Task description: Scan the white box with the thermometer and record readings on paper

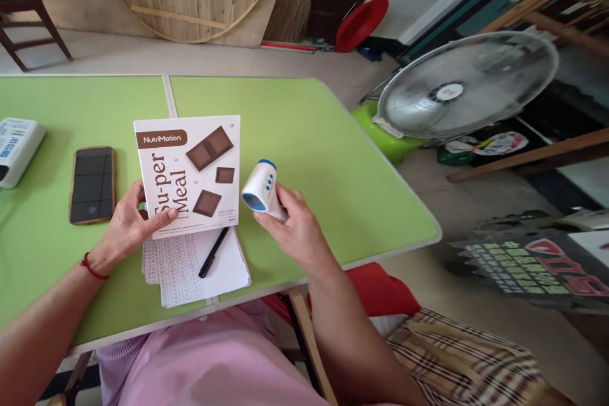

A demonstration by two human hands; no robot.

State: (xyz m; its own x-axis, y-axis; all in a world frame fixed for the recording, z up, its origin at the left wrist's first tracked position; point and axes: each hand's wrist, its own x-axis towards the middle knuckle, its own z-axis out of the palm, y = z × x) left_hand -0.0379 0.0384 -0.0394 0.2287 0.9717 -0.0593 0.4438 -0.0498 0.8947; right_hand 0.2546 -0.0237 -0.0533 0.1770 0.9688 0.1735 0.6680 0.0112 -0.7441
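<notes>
My left hand (pixel 136 219) grips the lower left corner of a white NutriMotion box (pixel 209 193) printed with brown chocolate squares, its thumb across the front. The box is held up over the papers, its front toward me. In my right hand (pixel 297 225) is a white and blue infrared thermometer (pixel 262 187), fingers wrapped round its handle. The thermometer is just right of the box, apart from it. Handwritten sheets of paper (pixel 181 273) lie below the box, partly covered by it, with a black pen (pixel 213 252) on top.
A smartphone (pixel 92 185) in a brown case and a white device (pixel 19 149) lie left on the green table (pixel 304 120). A large fan (pixel 466 85) stands beyond the right edge. A red plastic basin (pixel 362 24) and a broom (pixel 295 3) are at the back.
</notes>
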